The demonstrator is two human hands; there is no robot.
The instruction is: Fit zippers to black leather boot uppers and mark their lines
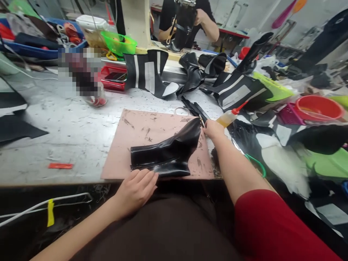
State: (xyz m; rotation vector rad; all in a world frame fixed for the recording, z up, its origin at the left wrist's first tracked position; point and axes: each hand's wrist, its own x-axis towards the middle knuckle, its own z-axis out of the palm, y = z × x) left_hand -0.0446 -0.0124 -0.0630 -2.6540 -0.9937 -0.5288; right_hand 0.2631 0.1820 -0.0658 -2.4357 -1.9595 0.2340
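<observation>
A black glossy leather boot upper [165,152] lies folded on a pink work mat [136,134] at the table's front edge. My left hand [136,190] rests flat at the mat's near edge, fingers together and stretched out, fingertips touching the leather's lower edge. My right hand [213,129] is closed in a pinch on a thin brush or stick [201,121] at the leather's upper right corner. A glue bottle with a red nozzle [231,116] lies just beyond that hand.
Black-and-white boot pieces [233,90] and more uppers are piled across the back and right. A red bowl [319,108], green basket [119,43] and blue bin [40,50] stand around. Another person [187,21] works opposite. A white cable [40,206] hangs below the table edge.
</observation>
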